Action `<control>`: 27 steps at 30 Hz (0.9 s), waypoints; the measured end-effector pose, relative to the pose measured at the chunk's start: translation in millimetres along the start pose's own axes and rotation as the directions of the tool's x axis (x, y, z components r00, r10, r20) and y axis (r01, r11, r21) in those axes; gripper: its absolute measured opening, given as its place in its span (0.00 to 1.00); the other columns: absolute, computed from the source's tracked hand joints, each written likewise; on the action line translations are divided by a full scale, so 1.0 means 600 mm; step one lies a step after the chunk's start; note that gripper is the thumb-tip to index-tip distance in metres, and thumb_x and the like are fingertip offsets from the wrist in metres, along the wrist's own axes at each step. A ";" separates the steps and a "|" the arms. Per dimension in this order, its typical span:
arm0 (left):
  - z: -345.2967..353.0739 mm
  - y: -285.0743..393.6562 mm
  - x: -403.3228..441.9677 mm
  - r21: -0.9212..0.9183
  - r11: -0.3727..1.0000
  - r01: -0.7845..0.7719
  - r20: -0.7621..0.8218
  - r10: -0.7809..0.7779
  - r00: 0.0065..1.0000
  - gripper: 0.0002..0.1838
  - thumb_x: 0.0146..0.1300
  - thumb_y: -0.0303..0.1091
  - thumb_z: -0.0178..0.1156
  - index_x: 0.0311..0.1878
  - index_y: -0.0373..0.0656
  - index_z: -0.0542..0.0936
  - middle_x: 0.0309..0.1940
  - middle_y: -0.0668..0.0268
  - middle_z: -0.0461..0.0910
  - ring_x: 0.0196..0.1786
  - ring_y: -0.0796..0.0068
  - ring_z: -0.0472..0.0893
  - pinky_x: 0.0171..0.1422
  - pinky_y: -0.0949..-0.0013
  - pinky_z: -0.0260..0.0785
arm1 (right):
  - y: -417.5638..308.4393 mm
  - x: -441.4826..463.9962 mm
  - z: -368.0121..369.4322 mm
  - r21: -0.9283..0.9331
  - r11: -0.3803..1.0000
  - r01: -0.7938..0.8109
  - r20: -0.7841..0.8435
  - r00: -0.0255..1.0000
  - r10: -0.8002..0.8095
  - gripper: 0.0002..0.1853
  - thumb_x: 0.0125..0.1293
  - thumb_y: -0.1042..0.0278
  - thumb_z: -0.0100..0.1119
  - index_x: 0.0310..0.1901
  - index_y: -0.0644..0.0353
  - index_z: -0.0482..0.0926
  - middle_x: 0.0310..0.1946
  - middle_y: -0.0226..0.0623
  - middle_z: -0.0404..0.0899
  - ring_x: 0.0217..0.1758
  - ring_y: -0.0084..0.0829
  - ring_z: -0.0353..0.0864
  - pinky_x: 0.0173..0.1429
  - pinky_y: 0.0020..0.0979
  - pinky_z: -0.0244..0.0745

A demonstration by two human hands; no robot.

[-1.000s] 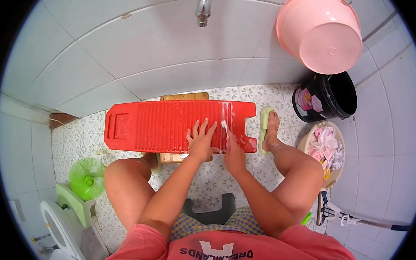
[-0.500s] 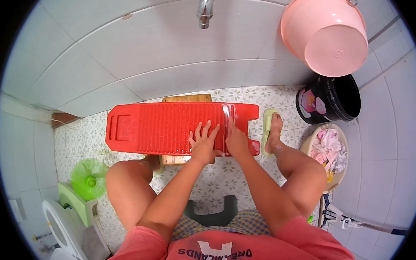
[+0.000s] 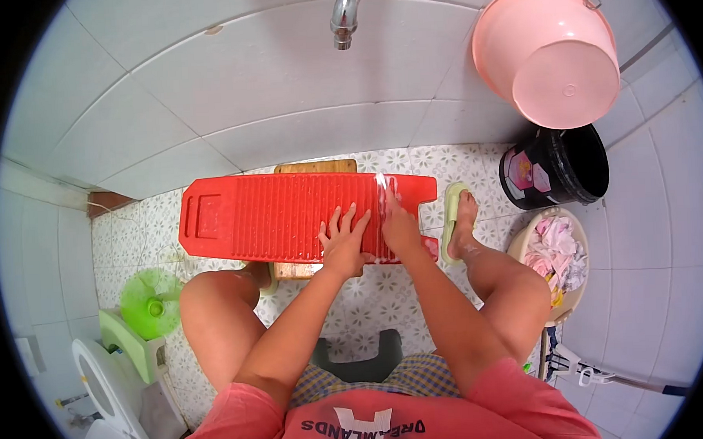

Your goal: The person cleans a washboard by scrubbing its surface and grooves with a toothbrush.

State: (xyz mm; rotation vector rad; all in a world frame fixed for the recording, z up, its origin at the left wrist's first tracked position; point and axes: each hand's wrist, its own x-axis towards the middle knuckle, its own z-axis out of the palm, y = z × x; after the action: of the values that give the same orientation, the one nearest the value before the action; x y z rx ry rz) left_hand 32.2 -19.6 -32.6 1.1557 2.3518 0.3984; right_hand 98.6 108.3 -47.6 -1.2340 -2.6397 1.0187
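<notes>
A red ribbed washboard (image 3: 273,215) lies across a wooden stool (image 3: 315,167) in front of me. My left hand (image 3: 343,243) rests on its ribs with the fingers spread. Just to the right, my right hand (image 3: 399,225) is closed around a small brush (image 3: 381,184), whose white head touches the ribs near the board's notched end. The brush's handle is mostly hidden by my fingers. White foam streaks the board around the brush, and water drops dot the ribs farther left.
A tap (image 3: 344,24) juts from the wall. At the right are a pink tub (image 3: 548,54), a black bucket (image 3: 534,168) and a basin (image 3: 579,288) of clothes. At the left stand a green stool (image 3: 129,347) and a toilet (image 3: 112,387).
My right hand and the brush have moved up along the ribs, toward the board's far edge. The foam streak has changed shape. My left hand stays spread on the board.
</notes>
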 end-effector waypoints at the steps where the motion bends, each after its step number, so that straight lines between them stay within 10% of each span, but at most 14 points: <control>1: 0.000 0.000 0.000 0.001 1.000 0.003 0.000 -0.003 1.000 0.53 0.41 0.41 0.76 0.72 0.60 0.57 0.75 0.62 0.47 0.76 0.54 0.43 0.74 0.40 0.36 | 0.001 -0.010 0.000 -0.002 1.000 0.000 -0.002 1.000 0.000 0.27 0.69 0.69 0.42 0.70 0.48 0.59 0.35 0.58 0.80 0.40 0.56 0.80 0.46 0.53 0.74; 27: 0.000 0.000 0.000 -0.012 1.000 0.016 -0.001 -0.016 1.000 0.54 0.40 0.41 0.76 0.72 0.61 0.57 0.74 0.63 0.48 0.76 0.54 0.44 0.74 0.40 0.37 | 0.015 -0.065 0.012 0.020 0.999 -0.026 0.032 0.999 0.025 0.30 0.64 0.70 0.47 0.69 0.47 0.60 0.37 0.53 0.81 0.40 0.55 0.81 0.50 0.53 0.74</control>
State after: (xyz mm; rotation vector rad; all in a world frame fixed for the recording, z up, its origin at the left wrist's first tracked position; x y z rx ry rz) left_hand 32.2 -19.3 -32.4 1.1313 2.3547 0.4068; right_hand 129.1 81.3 -49.9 -1.2609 -2.6364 1.0759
